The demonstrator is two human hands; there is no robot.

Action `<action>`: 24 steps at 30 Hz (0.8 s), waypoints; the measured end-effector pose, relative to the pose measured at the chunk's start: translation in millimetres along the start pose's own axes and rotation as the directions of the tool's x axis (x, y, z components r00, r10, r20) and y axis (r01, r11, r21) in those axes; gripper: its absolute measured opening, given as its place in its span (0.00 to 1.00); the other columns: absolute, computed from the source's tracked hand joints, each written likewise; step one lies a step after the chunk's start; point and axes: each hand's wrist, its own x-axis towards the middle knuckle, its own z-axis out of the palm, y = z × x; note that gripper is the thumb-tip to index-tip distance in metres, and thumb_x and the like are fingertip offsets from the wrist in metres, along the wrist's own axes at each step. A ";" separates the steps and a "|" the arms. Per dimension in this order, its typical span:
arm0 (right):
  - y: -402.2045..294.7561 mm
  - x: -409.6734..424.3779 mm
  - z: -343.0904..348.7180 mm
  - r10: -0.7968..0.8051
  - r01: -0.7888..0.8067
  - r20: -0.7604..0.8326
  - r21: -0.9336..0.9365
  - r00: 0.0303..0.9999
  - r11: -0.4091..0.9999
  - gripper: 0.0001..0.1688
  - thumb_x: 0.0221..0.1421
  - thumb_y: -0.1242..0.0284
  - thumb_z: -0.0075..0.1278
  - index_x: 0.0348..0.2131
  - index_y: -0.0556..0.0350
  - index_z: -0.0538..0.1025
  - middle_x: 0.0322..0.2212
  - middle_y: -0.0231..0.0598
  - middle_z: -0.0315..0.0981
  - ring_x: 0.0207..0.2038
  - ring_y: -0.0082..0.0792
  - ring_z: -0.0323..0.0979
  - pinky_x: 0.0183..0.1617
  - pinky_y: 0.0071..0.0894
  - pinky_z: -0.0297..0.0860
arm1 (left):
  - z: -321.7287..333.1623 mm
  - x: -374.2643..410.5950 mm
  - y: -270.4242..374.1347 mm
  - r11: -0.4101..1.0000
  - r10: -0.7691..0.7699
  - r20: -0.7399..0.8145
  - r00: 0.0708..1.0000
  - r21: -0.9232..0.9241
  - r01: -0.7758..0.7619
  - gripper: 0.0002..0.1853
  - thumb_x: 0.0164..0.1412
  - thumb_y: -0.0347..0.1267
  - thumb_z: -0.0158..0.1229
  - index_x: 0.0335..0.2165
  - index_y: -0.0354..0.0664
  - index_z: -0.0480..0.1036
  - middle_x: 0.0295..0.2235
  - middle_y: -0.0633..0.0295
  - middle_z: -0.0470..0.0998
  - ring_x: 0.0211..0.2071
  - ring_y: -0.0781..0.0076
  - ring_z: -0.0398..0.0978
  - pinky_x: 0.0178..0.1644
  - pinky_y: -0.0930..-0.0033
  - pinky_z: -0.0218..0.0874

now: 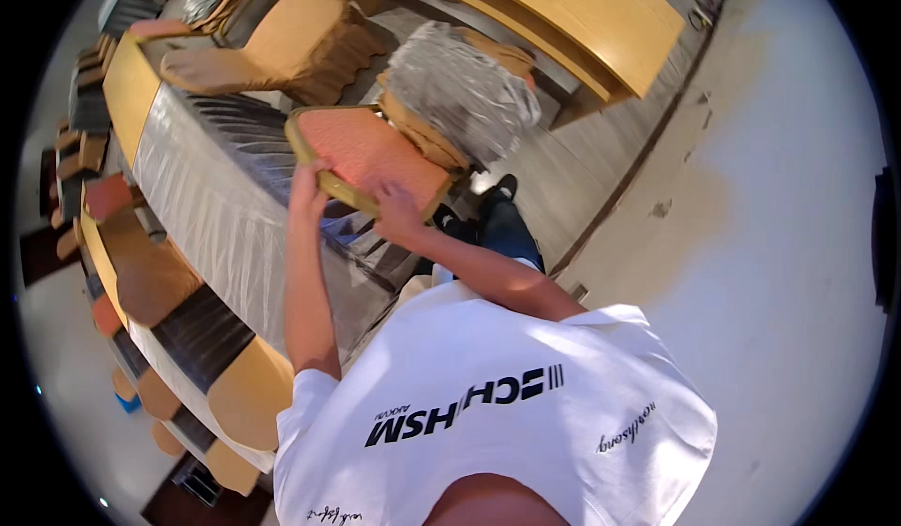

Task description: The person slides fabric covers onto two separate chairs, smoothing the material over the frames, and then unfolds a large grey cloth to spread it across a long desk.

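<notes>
A banquet chair's backrest (373, 146) with salmon-red fabric and a gold-coloured frame tilts in front of me. My left hand (310, 184) grips the near edge of that frame towards its left end. Farther right along the same edge, my right hand (398, 209) has its fingers over the red fabric, slightly blurred. A tan chair cover (422, 128) is bunched at the far side of the backrest. On top of it lies a crumpled grey, shiny cloth (457, 89), which hides most of the seat.
A chair in a tan cover (281, 51) stands beyond, to the left. Left of me runs a long table with a grey cloth (211, 167). A bare wooden table (563, 12) is ahead, and a stained white wall (760, 244) rises on the right. More covered chairs (155, 272) line the left.
</notes>
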 end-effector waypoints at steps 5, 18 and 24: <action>-8.8 -13.8 21.6 0.034 -0.031 -0.086 0.037 0.996 0.999 0.51 0.33 0.73 0.58 0.59 0.46 0.56 0.52 0.50 0.57 0.53 0.56 0.58 0.56 0.55 0.54 | -19.6 -9.2 -3.0 0.999 -0.007 -0.056 0.998 0.049 0.009 0.12 0.45 0.22 0.55 0.33 0.38 0.67 0.26 0.62 0.70 0.27 0.69 0.70 0.33 0.68 0.66; -25.5 -24.9 25.4 0.215 -0.212 -0.046 0.067 0.976 0.975 0.47 0.40 0.78 0.52 0.60 0.41 0.55 0.58 0.52 0.50 0.60 0.61 0.49 0.61 0.63 0.43 | -19.7 -26.7 -33.3 0.997 0.027 -0.104 0.994 0.076 -0.019 0.09 0.46 0.21 0.53 0.30 0.39 0.67 0.26 0.65 0.69 0.29 0.70 0.69 0.36 0.68 0.64; -35.0 -24.8 30.9 0.248 -0.243 -0.079 0.074 0.965 0.967 0.46 0.40 0.77 0.53 0.59 0.42 0.56 0.58 0.51 0.50 0.59 0.60 0.50 0.61 0.63 0.45 | -8.7 -35.3 -20.6 0.992 0.008 -0.042 0.999 0.130 -0.002 0.07 0.45 0.21 0.52 0.28 0.38 0.67 0.26 0.64 0.69 0.30 0.69 0.69 0.37 0.68 0.63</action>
